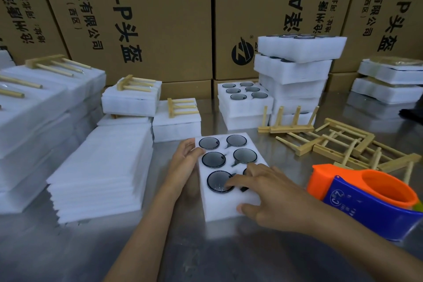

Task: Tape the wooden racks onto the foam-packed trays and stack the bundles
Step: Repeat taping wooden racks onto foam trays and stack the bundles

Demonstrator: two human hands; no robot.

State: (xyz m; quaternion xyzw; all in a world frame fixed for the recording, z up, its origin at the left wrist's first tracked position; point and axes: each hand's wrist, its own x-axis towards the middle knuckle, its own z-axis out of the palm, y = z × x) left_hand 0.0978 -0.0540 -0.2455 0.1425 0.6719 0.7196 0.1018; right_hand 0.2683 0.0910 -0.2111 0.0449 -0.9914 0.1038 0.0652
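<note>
A white foam tray (225,206) with several round dark discs set in its holes lies in the middle of the steel table. My left hand (185,158) holds its left edge, fingers curled over the top. My right hand (263,192) lies across its near right part, fingers spread over the discs and thumb against the front edge. Loose wooden racks (343,144) lie in a heap to the right of the tray. Taped bundles with racks on top (131,96) stand at the back left.
An orange and blue tape dispenser (366,197) sits near my right forearm. A pile of flat foam sheets (100,171) lies to the left. Stacked filled trays (295,75) stand at the back right. Cardboard boxes (142,18) wall off the rear.
</note>
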